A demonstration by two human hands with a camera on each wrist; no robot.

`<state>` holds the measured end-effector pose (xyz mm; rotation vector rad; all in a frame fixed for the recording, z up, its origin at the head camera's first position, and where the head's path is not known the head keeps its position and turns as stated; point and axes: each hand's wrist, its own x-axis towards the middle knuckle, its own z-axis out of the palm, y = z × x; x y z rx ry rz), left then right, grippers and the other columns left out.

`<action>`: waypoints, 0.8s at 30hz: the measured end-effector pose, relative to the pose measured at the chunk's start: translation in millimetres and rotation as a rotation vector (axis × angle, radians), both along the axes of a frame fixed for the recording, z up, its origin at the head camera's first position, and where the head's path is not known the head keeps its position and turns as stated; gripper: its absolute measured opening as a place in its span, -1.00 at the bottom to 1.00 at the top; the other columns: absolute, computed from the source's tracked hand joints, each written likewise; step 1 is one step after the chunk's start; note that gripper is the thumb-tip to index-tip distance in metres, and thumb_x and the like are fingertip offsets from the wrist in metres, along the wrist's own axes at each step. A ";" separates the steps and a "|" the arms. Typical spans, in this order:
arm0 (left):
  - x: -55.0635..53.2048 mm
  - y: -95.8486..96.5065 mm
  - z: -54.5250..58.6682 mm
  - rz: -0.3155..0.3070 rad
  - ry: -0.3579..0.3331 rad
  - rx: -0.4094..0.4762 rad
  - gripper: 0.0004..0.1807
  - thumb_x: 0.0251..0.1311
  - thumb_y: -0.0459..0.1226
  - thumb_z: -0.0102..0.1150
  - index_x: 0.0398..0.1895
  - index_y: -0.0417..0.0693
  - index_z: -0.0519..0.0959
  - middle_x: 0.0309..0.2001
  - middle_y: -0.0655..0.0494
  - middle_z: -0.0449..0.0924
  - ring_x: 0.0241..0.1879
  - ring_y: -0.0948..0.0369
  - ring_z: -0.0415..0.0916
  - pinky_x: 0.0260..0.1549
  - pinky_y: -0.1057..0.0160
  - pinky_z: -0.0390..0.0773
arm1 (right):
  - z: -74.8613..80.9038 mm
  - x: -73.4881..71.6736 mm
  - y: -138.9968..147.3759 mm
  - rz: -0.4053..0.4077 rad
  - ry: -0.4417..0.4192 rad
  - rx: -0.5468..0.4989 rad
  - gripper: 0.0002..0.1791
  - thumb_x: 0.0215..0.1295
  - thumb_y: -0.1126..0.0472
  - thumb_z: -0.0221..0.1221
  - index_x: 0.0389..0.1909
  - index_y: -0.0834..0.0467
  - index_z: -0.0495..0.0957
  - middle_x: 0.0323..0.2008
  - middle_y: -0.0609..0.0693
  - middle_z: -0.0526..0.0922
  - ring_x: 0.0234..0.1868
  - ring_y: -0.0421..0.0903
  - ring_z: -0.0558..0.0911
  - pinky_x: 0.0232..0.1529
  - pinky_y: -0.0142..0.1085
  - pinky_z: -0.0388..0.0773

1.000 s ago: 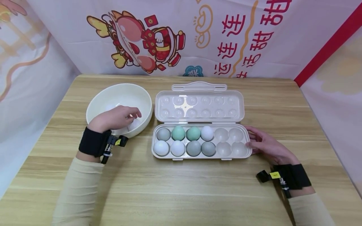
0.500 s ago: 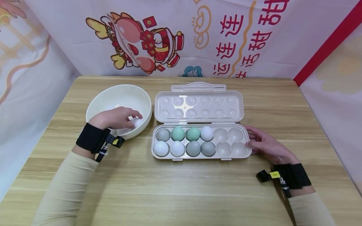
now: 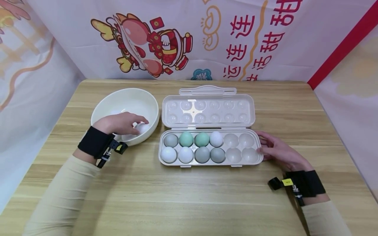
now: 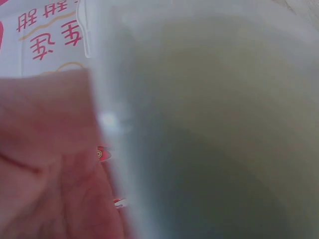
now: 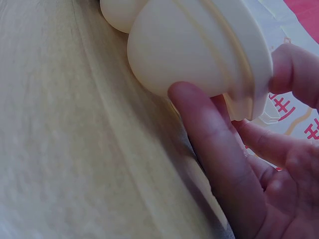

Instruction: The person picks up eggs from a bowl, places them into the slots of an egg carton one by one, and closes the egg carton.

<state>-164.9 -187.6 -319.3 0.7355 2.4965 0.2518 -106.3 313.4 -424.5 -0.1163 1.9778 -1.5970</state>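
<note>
A white cloth [image 3: 68, 42], printed with a red cartoon figure and red characters, is seen behind the wooden table [image 3: 192, 203]. On the table, the egg box [image 3: 246, 155] is placed at the middle, and its clear lid [image 3: 208, 114] is laid back, away from the person. To the left of the box, just beside it, the white bowl [image 3: 137, 98] is placed. Both forearms are covered by beige sleeves [image 3: 63, 193], and a black band [image 3: 95, 142] with a small camera is worn on each wrist. The left hand [image 3: 121, 124] is lowered into the bowl, its fingers and thumb bent round a white egg [image 3: 143, 127], which is held at the right side of the bowl. In the left wrist view, most is covered by a blurred pale surface. By the right hand [image 3: 280, 153], the right end of the box is gripped between fingers and thumb; in the right wrist view, the rounded cup is touched from below by one fingertip. In the left eight cups, eggs are seated: in the far row a grey egg [image 3: 171, 140], two green eggs [image 3: 186, 139] and one white; in the near row two white, then two grey.
</note>
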 end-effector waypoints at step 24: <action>-26.3 20.3 12.7 -0.174 -0.128 -0.224 -0.51 0.02 -0.35 0.13 0.11 -0.06 0.43 -0.02 -0.30 0.49 -0.06 -0.08 0.40 -0.08 -0.08 0.40 | 1.5 1.2 -3.8 -0.022 -0.009 -0.026 -0.23 0.21 0.27 0.14 0.37 0.19 -0.03 0.22 0.35 0.23 -0.09 -0.07 0.56 -0.21 -0.23 0.61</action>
